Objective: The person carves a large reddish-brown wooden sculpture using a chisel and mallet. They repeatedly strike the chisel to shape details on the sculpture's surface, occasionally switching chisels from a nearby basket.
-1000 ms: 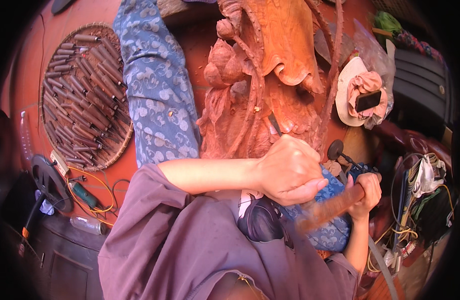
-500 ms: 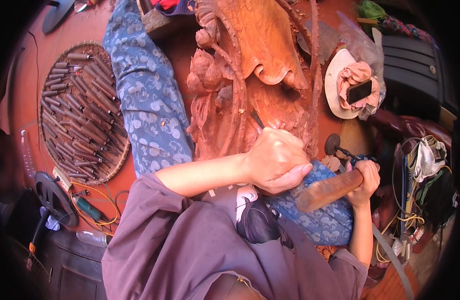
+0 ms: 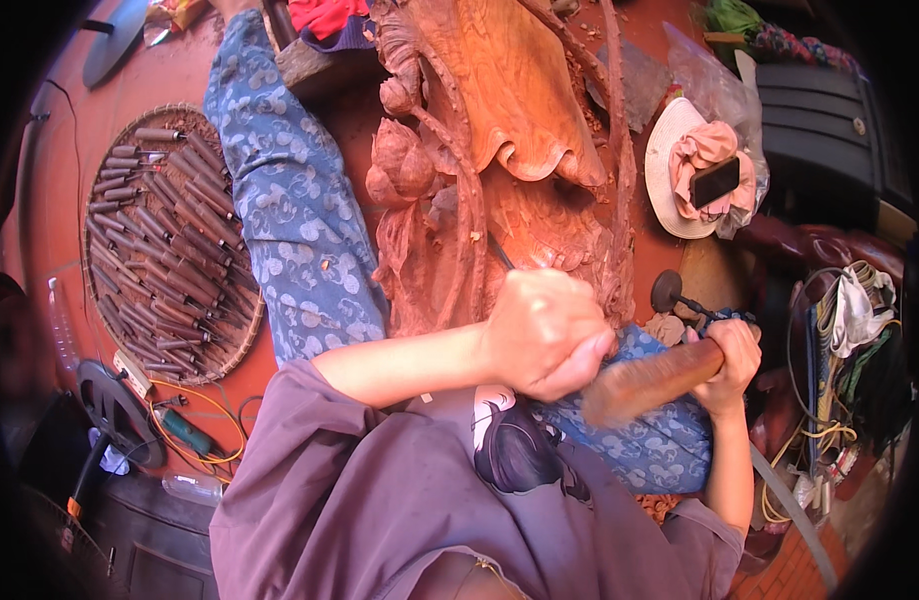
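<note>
A large reddish-brown wood carving [image 3: 539,110] with buds, stems and a curled leaf lies between my legs. My left hand [image 3: 544,325] is closed in a fist low over it. From the far side of the fist juts a thin dark blade of a carving chisel [image 3: 499,252], angled to the carved wood; its handle is hidden inside my fingers. My right hand [image 3: 729,358] grips one end of a wooden mallet [image 3: 649,380]. The mallet's blurred thick end points left, close beside my left fist.
On the left, a round woven tray [image 3: 104,320] holds many wooden-handled chisels [image 3: 164,240]. A pale hat [image 3: 664,175] with a phone [image 3: 715,184] on pink cloth lies at right. Cables and a green power tool [image 3: 186,432] are at lower left.
The mallet's head has shifted slightly left toward my left fist. The blade shows less beyond my fist than before. The whole view has tilted a little.
</note>
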A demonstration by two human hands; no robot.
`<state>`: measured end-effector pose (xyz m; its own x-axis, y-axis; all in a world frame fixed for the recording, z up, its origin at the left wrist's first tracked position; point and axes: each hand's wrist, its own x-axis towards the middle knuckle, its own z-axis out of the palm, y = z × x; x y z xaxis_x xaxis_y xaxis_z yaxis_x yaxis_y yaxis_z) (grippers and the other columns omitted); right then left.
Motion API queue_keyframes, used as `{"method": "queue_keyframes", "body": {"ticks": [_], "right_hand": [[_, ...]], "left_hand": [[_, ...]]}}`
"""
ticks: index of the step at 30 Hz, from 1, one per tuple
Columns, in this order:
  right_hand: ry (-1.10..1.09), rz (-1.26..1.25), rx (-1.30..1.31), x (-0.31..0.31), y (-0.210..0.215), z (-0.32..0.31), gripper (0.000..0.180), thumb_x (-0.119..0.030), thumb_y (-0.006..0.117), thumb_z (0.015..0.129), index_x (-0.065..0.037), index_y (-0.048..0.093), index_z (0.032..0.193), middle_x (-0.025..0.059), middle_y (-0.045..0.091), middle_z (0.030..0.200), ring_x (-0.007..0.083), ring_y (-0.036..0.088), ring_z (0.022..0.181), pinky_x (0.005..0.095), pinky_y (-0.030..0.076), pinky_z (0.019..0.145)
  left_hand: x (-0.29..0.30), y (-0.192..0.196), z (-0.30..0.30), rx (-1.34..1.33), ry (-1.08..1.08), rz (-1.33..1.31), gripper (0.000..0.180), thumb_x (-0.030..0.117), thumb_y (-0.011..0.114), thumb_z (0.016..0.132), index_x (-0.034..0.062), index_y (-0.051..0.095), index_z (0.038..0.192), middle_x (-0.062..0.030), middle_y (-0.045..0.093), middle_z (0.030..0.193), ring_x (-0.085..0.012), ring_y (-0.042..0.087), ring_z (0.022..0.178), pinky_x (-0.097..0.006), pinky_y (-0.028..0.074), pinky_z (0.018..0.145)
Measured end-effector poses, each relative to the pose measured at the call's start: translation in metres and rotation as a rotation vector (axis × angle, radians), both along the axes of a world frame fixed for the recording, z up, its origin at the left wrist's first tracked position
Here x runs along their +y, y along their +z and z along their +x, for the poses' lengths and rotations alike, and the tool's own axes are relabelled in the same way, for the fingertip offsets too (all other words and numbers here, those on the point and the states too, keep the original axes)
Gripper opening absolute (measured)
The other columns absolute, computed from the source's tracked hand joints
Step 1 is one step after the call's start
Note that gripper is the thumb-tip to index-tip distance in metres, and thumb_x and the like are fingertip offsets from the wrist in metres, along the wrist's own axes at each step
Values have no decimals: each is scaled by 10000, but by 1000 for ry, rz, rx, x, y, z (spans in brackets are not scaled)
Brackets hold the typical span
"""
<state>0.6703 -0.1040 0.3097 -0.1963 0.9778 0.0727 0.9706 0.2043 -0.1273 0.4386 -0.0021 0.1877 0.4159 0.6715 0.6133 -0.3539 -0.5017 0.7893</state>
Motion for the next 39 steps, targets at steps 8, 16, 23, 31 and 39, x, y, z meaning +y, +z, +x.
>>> {"method": "queue_keyframes", "body": {"ticks": [8, 16, 23, 31, 39], "right_hand": [[62, 24, 133, 3, 4, -6, 303, 36, 772, 651, -26, 506, 783, 112, 541, 671, 287, 540, 583, 368, 463, 583], [6, -28, 18, 0, 2, -4, 286, 49, 759, 667, -26, 503, 769, 118, 544, 681, 301, 560, 620, 399, 497, 619], [17, 46, 71, -2, -3, 4, 262, 83, 727, 649, -15, 519, 773, 129, 552, 696, 311, 566, 623, 399, 494, 627], [-5, 55, 80, -5, -5, 3, 252, 44, 748, 637, -12, 539, 765, 121, 534, 680, 310, 549, 609, 390, 454, 590], [-76, 21, 87, -3, -5, 2, 259, 28, 755, 639, -27, 535, 762, 119, 526, 681, 310, 534, 604, 385, 441, 578]], "left_hand": [[-8, -1, 5, -56, -86, 34, 173, 155, 520, 762, 109, 508, 595, -21, 452, 574, -210, 459, 493, -355, 349, 457], [7, -7, 1, -30, -114, 18, 209, 166, 474, 775, 128, 516, 574, -7, 460, 551, -191, 445, 476, -341, 316, 451], [15, -11, -6, -42, -130, -12, 199, 143, 538, 748, 99, 470, 567, -36, 434, 548, -231, 435, 473, -358, 331, 448], [12, -14, -6, 23, -85, 33, 239, 193, 452, 773, 127, 541, 561, -24, 498, 547, -203, 462, 478, -345, 345, 476], [11, -6, -10, 81, 37, 120, 173, 211, 528, 745, 102, 548, 612, -22, 493, 567, -201, 457, 477, -352, 341, 455]]}}
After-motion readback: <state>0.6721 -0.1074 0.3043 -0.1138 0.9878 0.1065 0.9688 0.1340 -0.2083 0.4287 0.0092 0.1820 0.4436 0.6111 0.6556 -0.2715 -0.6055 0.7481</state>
